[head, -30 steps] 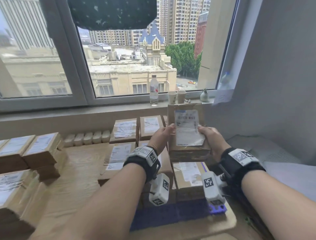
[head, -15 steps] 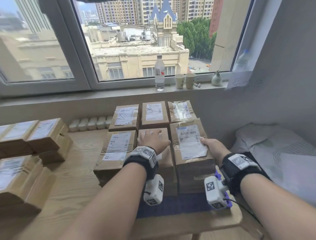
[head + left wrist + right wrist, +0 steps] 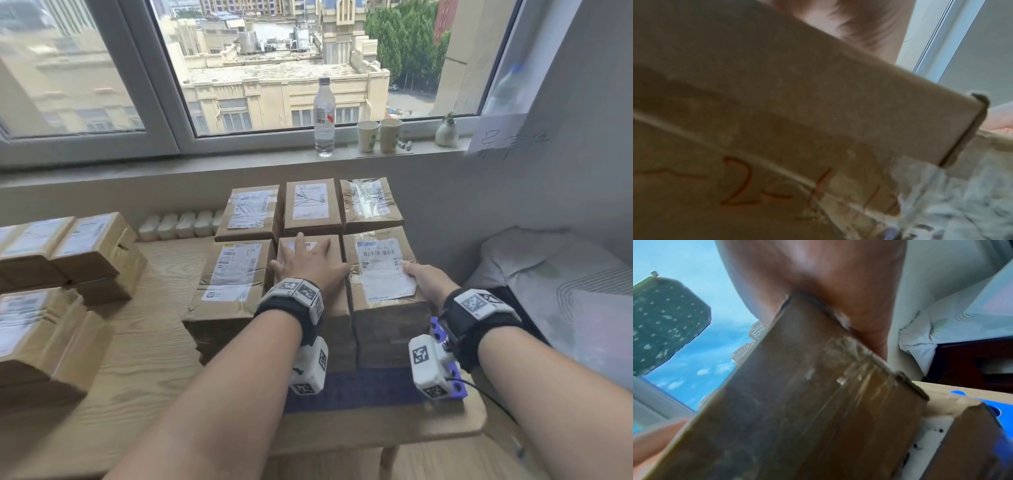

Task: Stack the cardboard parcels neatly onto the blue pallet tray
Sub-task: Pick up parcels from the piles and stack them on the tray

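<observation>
Brown cardboard parcels with white labels stand in two rows of three on the blue pallet tray [image 3: 359, 390]. The front right parcel [image 3: 380, 270] lies on top of its stack. My right hand [image 3: 419, 275] grips its near right edge, thumb on the label, fingers hidden down the side. In the right wrist view the palm wraps that parcel's [image 3: 797, 402] upper corner, with the blue tray [image 3: 999, 408] below it. My left hand [image 3: 305, 262] lies flat with fingers spread on the front middle parcel [image 3: 322, 245]. The left wrist view shows only blurred parcel [image 3: 777, 97] cardboard.
More parcels [image 3: 85, 246] are piled on the wooden table [image 3: 144, 342] at the left. A row of small white packs [image 3: 178, 226] lines the wall. On the sill stand a water bottle [image 3: 324, 118], two paper cups [image 3: 368, 136] and a small vase [image 3: 447, 132]. Bedding [image 3: 565, 291] lies right.
The parcel held up in both hands came down onto the front right stack. My left hand let go of it and moved onto the middle parcel.
</observation>
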